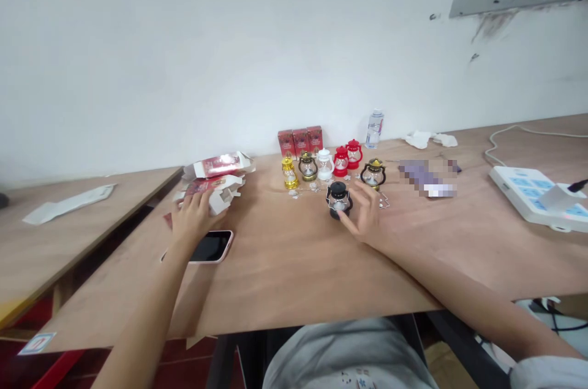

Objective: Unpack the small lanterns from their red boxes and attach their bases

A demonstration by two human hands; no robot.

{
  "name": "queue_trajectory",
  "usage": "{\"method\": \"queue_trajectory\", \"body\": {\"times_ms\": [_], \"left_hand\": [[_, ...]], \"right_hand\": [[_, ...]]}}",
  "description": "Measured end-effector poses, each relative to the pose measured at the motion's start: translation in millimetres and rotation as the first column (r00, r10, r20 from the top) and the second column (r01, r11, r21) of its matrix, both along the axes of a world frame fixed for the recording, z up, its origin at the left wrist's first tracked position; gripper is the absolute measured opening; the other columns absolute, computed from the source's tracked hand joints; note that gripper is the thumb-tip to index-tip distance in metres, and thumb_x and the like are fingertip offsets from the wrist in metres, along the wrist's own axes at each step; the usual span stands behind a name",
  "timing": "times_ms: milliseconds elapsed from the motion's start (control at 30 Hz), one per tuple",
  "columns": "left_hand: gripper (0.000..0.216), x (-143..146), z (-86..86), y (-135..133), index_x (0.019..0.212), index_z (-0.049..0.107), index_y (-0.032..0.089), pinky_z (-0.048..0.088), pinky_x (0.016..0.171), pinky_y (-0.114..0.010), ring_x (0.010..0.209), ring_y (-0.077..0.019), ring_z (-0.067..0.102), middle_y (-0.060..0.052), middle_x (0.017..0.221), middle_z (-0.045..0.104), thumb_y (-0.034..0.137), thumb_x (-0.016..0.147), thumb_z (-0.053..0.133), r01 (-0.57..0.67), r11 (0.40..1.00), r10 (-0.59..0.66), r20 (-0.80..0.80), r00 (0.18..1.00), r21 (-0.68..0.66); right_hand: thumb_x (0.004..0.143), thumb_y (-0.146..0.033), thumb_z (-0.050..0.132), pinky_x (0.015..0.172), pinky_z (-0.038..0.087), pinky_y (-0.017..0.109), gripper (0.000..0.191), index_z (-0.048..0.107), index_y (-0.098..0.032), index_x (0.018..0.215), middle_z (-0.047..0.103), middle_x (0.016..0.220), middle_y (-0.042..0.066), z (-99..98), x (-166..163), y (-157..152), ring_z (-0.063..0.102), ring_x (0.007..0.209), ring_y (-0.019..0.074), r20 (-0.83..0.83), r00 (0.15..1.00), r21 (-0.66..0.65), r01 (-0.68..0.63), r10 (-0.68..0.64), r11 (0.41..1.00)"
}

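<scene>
A small black lantern point(339, 199) stands upright on the table before me. My right hand point(365, 214) is beside it, thumb at the front of its base and the other fingers spread to its right. Over to the left, my left hand point(195, 214) lies on a pile of opened red-and-white cartons, its fingers bent over a carton point(225, 193). Behind the black lantern is a row of small lanterns: a gold one point(290, 173), a bronze one point(307, 166), a white one point(324, 164), two red ones point(340, 162) and a black-and-gold one point(373, 173).
Three red boxes point(301, 142) and a clear bottle point(375, 128) stand by the wall. A phone point(214, 247) lies near my left wrist. White scraps lie around the lanterns. At right is a white power strip point(523, 193); a gap separates the left table point(68, 242).
</scene>
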State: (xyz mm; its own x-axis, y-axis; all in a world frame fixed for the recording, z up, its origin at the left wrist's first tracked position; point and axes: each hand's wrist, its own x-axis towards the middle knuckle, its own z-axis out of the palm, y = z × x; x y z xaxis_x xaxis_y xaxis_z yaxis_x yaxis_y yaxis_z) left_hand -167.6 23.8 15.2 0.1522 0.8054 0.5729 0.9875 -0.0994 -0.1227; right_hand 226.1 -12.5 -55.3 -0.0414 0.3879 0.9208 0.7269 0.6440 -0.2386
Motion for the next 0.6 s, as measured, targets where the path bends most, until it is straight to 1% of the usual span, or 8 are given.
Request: {"method": "queue_trajectory", "body": {"times_ms": [67,100,200,300,367,433,500,600], "left_hand": [[0.054,20,9.9,-12,0.119,0.050,0.021,0.028,0.093,-0.048,0.102,-0.0355,0.053,-0.015,0.109,0.060,0.046,0.072,0.059,0.104,0.987,-0.112,0.057,0.992,0.120],[0.057,32,13.5,-18,0.119,0.051,0.022,0.029,0.093,-0.047,0.100,-0.0345,0.053,-0.014,0.110,0.060,0.048,0.070,0.062,0.178,0.970,-0.192,0.071,0.979,0.168],[0.063,79,13.1,-29,0.112,0.056,0.022,0.032,0.088,-0.043,0.092,-0.0313,0.055,-0.012,0.101,0.062,0.055,0.060,0.069,0.408,0.881,-0.437,0.085,0.895,0.238],[0.059,127,-3.4,-30,0.101,0.062,0.022,0.035,0.079,-0.038,0.078,-0.0254,0.056,-0.010,0.088,0.064,0.060,0.056,0.069,0.592,0.781,-0.620,0.135,0.773,0.199],[0.057,151,-17.4,-27,0.100,0.063,0.022,0.035,0.075,-0.035,0.078,-0.0244,0.056,-0.010,0.088,0.065,0.059,0.057,0.070,0.657,0.734,-0.678,0.150,0.719,0.172],[0.055,163,-29.6,-25,0.100,0.063,0.023,0.035,0.076,-0.034,0.081,-0.0244,0.057,-0.010,0.092,0.065,0.057,0.058,0.071,0.674,0.719,-0.695,0.164,0.700,0.171],[0.051,165,-38.6,-24,0.098,0.063,0.025,0.035,0.079,-0.035,0.083,-0.0239,0.057,-0.010,0.098,0.065,0.055,0.057,0.072,0.675,0.718,-0.696,0.179,0.695,0.170],[0.041,159,-46.5,-25,0.090,0.063,0.029,0.033,0.086,-0.040,0.088,-0.0238,0.056,-0.008,0.107,0.064,0.051,0.058,0.074,0.699,0.702,-0.710,0.210,0.672,0.136]], "right_hand": [[0.077,-0.029,0.061,0.092,0.039,0.048,0.053,0.039,-0.029,0.126,0.049,0.118,0.010,0.3,-6,-8,0.050,0.108,0.0282,0.081,0.994,0.101,-0.082,0.074,0.991],[0.078,-0.027,0.061,0.090,0.039,0.045,0.051,0.040,-0.030,0.125,0.052,0.113,0.009,0.5,-10,-11,0.052,0.104,0.0260,0.132,0.985,0.115,-0.131,0.115,0.985],[0.083,-0.025,0.055,0.085,0.039,0.041,0.045,0.042,-0.029,0.126,0.058,0.100,0.006,2.3,-21,-20,0.055,0.093,0.0208,0.278,0.935,0.025,-0.235,0.219,0.972],[0.088,-0.030,0.049,0.082,0.039,0.038,0.040,0.045,-0.025,0.128,0.060,0.095,0.007,5.4,-25,-22,0.054,0.087,0.0200,0.357,0.903,-0.108,-0.216,0.240,0.970],[0.089,-0.034,0.047,0.081,0.040,0.038,0.039,0.049,-0.021,0.125,0.060,0.095,0.009,7.4,-24,-22,0.053,0.088,0.0218,0.372,0.905,-0.163,-0.158,0.209,0.974],[0.088,-0.038,0.048,0.080,0.041,0.038,0.035,0.055,-0.019,0.117,0.060,0.096,0.011,8.7,-21,-21,0.052,0.088,0.0231,0.354,0.913,-0.196,-0.141,0.204,0.971],[0.087,-0.039,0.050,0.080,0.043,0.037,0.029,0.059,-0.018,0.105,0.060,0.096,0.011,8.7,-19,-19,0.052,0.089,0.0229,0.320,0.915,-0.216,-0.182,0.245,0.959],[0.087,-0.037,0.053,0.079,0.045,0.034,0.020,0.061,-0.019,0.090,0.059,0.093,0.010,5.1,-17,-15,0.053,0.089,0.0211,0.296,0.892,-0.235,-0.280,0.343,0.931]]}}
